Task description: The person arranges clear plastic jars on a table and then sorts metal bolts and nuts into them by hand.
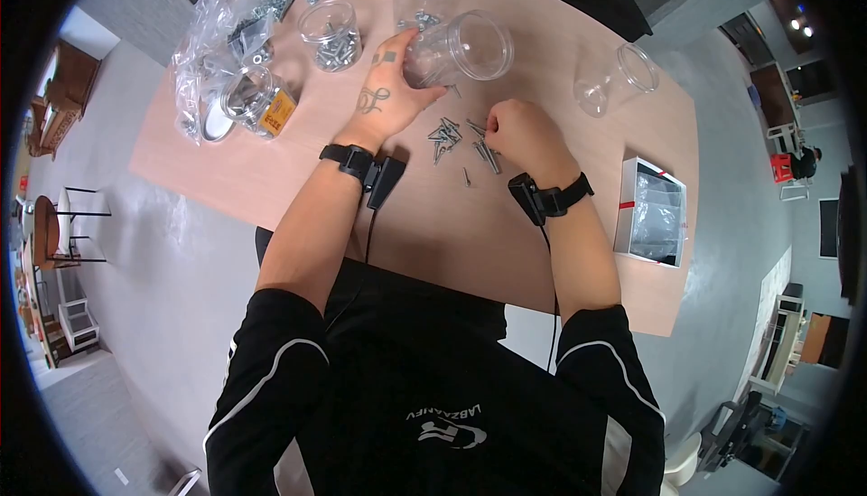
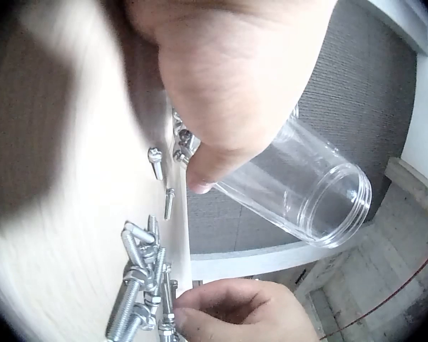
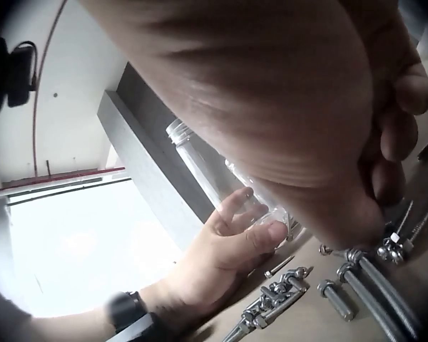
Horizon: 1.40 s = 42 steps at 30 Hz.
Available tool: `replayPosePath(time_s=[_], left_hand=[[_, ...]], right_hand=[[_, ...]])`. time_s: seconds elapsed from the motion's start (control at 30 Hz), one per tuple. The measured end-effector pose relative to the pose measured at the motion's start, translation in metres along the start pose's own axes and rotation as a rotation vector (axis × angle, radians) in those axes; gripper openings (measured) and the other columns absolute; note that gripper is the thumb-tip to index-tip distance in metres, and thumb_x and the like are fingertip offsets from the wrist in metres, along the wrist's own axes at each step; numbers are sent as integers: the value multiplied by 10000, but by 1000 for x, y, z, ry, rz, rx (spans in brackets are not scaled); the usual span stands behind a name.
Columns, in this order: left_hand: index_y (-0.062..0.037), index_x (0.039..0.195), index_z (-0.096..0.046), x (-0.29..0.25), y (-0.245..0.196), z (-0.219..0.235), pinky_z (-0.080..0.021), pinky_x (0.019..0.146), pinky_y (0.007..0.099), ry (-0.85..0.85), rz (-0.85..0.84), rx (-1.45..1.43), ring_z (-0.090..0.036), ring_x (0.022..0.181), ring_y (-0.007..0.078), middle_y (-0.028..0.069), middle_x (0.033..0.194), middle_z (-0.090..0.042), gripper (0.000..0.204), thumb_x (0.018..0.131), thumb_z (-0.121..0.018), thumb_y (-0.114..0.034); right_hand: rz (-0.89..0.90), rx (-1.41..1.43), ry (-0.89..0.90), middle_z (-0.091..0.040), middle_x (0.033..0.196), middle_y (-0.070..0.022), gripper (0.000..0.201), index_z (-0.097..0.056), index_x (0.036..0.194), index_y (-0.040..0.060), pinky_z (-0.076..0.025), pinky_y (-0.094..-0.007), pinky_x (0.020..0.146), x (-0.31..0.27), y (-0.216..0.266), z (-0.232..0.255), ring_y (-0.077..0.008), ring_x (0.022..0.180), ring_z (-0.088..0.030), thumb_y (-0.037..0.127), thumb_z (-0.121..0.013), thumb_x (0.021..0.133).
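Silver bolts (image 1: 444, 137) lie loose on the table (image 1: 542, 53) by the curled right hand (image 1: 531, 135), its hold unclear, as the left hand (image 1: 393, 89) grips a tilted clear jar (image 1: 441, 55), probably best kept steady, mouth unobstructed.

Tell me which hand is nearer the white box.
Right. The right hand is at the bolts, left of the white box; the left hand is farther left, gripping a tilted jar.
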State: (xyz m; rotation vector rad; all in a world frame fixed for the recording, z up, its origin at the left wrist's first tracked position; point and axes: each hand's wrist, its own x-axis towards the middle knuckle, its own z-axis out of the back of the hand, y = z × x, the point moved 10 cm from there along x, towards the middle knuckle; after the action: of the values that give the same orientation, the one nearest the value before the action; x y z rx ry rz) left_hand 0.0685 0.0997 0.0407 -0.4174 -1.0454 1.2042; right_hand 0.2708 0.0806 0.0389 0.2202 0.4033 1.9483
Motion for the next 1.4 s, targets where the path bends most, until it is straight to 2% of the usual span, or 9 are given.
replayPosePath(time_s=[0.23,0.43,0.6,0.77,0.87,0.93,1.03,1.17,1.4], left_hand=[[-55,1553,-459,0,-7,3,-542,1023,384,-33,-49,35,-592,1256,316,196,1420,-564,988,711,-963,-164],[-52,1544,-468,-1,-3,2,-540,1016,377,-14,-33,-8,-602,1226,305,176,1418,-572,955,722,-946,-141],[-69,1526,-495,-2,-18,-1,-518,1083,393,-1,-180,34,-592,1318,331,166,1489,-569,909,725,-924,-94],[-66,1524,-497,-2,-18,-2,-500,1119,404,45,-123,23,-571,1361,347,173,1513,-560,915,718,-929,-109],[-59,1526,-492,-2,-17,-1,-493,1127,407,32,-112,32,-562,1369,352,178,1512,-559,925,717,-936,-125],[-57,1527,-490,-2,-16,0,-490,1131,408,28,-109,43,-556,1376,352,181,1513,-558,930,716,-939,-132],[-60,1533,-483,-2,-15,-2,-487,1135,410,24,-109,42,-550,1379,354,184,1516,-554,937,719,-942,-137],[-60,1540,-473,-1,-14,-2,-490,1133,409,30,-113,40,-549,1379,355,185,1517,-549,945,725,-944,-143],[-59,1540,-473,-2,-14,-1,-499,1113,409,33,-88,40,-561,1354,350,184,1496,-559,940,730,-941,-144]], right_hand=[[21,92,-49,-745,843,-189,124,-755,831,30,-576,-445,724,-9,-5,38,-388,791,-721,136,-744,768],[-15,386,-403,-736,767,-65,147,-731,945,11,-553,-291,677,-47,13,125,-121,716,-710,123,-765,856],[87,394,-489,-753,807,-101,147,-736,971,8,-565,-307,705,-34,24,104,-182,738,-730,125,-756,885],[148,360,-499,-756,844,-138,146,-738,988,9,-566,-323,715,-36,36,104,-263,750,-733,123,-757,901],[54,402,-417,-749,853,-153,187,-735,971,6,-557,-354,682,-41,31,112,-285,729,-718,169,-774,888],[-55,201,-97,-735,865,-173,232,-730,921,-7,-546,-387,680,-38,28,86,-303,737,-705,208,-793,860],[14,141,116,-700,751,-182,280,-748,842,-9,-532,-393,658,-40,9,33,-294,668,-691,262,-809,810],[26,-73,137,-678,781,-246,233,-736,780,-31,-543,-481,697,-31,10,1,-421,741,-686,191,-799,743],[-23,-151,247,-749,943,-218,211,-758,925,-2,-583,-495,810,-29,20,-6,-417,918,-732,126,-822,770]])
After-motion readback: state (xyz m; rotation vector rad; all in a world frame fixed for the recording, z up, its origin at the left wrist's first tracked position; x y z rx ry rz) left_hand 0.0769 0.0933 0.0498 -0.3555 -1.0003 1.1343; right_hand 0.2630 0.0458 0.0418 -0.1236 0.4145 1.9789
